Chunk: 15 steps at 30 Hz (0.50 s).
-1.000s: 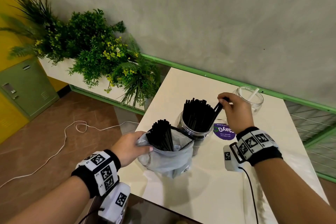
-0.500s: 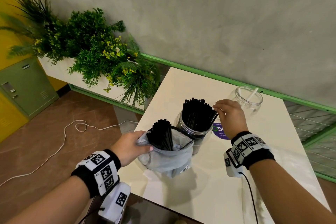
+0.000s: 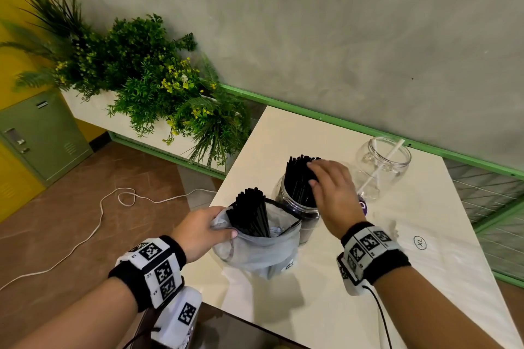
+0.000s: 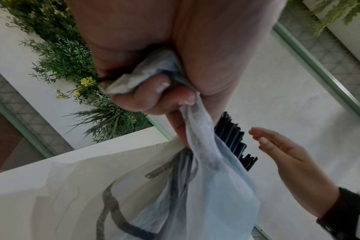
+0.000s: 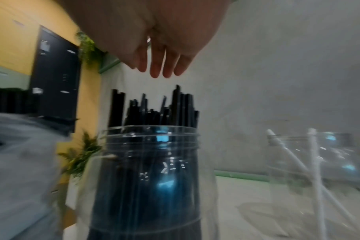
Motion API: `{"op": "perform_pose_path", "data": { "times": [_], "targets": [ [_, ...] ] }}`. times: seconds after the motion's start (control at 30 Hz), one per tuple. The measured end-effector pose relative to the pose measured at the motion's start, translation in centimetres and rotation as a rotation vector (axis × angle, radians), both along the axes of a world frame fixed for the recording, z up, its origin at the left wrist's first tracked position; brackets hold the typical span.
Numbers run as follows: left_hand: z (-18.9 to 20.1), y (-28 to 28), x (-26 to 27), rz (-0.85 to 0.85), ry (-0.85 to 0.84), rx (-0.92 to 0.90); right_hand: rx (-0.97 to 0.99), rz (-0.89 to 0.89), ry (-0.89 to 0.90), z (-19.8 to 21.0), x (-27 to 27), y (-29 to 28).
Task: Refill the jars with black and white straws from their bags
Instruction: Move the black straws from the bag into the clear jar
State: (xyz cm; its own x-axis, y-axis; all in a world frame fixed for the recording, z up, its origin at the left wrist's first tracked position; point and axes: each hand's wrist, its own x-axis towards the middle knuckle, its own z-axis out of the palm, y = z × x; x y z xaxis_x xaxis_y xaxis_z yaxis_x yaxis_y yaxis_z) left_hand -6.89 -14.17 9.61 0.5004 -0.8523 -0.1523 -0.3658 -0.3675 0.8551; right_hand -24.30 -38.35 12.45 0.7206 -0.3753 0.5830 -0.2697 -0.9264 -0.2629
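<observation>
A clear jar (image 3: 295, 207) (image 5: 146, 170) full of black straws (image 3: 299, 176) (image 5: 154, 110) stands mid-table. My right hand (image 3: 331, 187) (image 5: 160, 65) hovers just above the straw tops, fingers straight and empty. In front of the jar a thin grey bag (image 3: 255, 249) (image 4: 206, 186) holds a bundle of black straws (image 3: 251, 215). My left hand (image 3: 198, 232) (image 4: 154, 91) grips the bag's gathered left rim. A second clear jar (image 3: 382, 167) (image 5: 318, 162) at the back right holds only two white straws (image 3: 377, 170) (image 5: 314, 162).
The white table (image 3: 425, 263) runs to a green-trimmed wall behind. A purple round sticker (image 3: 363, 205) lies by the jars. A planter of green plants (image 3: 147, 79) sits left of the table, and a white cable (image 3: 85, 235) trails on the floor.
My right hand let go of the black straws at the jar's right side and swung left over the jar top, fingers now straight. The left hand has stayed on the bag.
</observation>
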Motion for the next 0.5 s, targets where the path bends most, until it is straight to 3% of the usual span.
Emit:
{"op": "perform_pose_path", "data": {
  "times": [0.13,0.23,0.5],
  "targets": [
    [-0.1,-0.1,0.0,-0.002,-0.003,-0.002,-0.127,-0.057,0.320,-1.1,1.4,0.0],
    [0.1,-0.1,0.0,-0.002,-0.005,0.001,-0.193,-0.098,0.389,-1.5,1.9,-0.8],
    [0.1,0.0,0.1,-0.001,0.000,-0.004,0.000,-0.185,0.100,0.2,1.0,-3.2]
  ]
}}
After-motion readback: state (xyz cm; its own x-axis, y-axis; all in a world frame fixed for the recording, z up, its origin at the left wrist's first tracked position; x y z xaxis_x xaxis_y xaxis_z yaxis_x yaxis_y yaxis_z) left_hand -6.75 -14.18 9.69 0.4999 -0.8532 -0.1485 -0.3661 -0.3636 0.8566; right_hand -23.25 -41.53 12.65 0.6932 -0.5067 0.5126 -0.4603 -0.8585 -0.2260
